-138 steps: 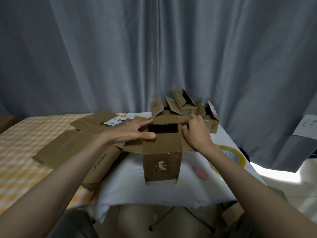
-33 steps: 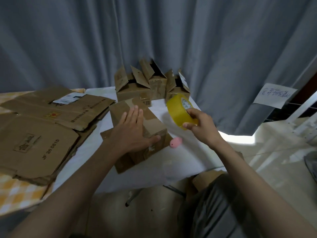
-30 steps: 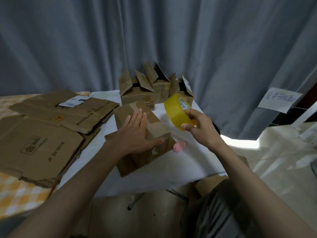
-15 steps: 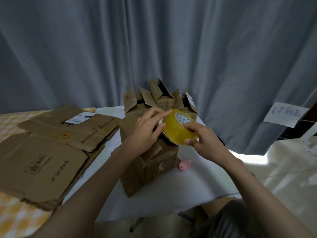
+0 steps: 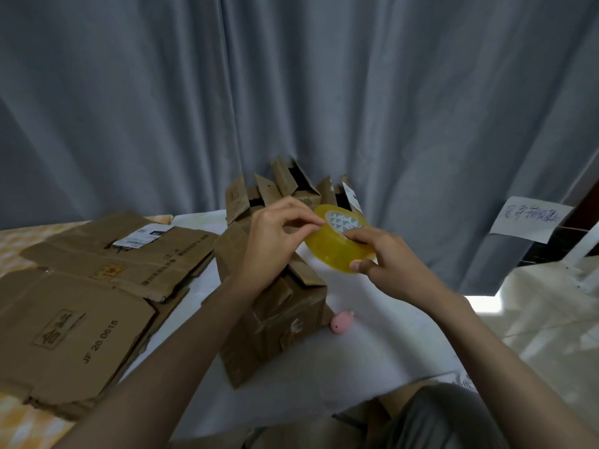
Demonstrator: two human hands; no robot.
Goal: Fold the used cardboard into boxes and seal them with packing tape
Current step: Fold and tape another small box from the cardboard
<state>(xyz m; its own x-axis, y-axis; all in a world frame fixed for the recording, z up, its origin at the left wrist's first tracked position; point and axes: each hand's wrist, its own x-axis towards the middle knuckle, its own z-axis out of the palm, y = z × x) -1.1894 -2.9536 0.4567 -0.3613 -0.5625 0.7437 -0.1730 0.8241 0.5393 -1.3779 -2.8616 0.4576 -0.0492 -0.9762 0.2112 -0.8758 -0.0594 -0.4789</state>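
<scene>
Picking at the Tape Roll Over the Box

Lying far to the left, on a yellow checked cloth [image 5: 13, 254], are flat cardboard sheets [image 5: 71, 335]. The near sheet has "JF 26 0615" printed on it. The sheet behind it has a white label [image 5: 139, 238] stuck on top.

Next comes the table [image 5: 372, 358], covered in a white cloth. A brown box [image 5: 275, 319] stands on it, near the middle. Its top flaps are folded over, and one flap sticks up a little on the right side. Old bits of tape shine on its front.

Behind this box, by the grey curtain [image 5: 291, 92], stands a bunch of small boxes [image 5: 282, 189] with their flaps open and pointing up.

The left hand [image 5: 275, 241] is raised over the brown box. Its thumb and first finger are curled and pinch at the edge of the yellow tape roll [image 5: 337, 244]. It is too small to tell if a loose end of tape is between them.

The right hand [image 5: 385, 264] grips the tape roll, with fingers over the top and the thumb under it. The roll is up in the air, just over the right side of the brown box, tilted so its white middle shows.

A small pink thing [image 5: 341, 323] lies on the white cloth, just beside the box's right bottom corner.

Far to the right, a white paper note [image 5: 531, 218] with writing hangs on the curtain.
</scene>
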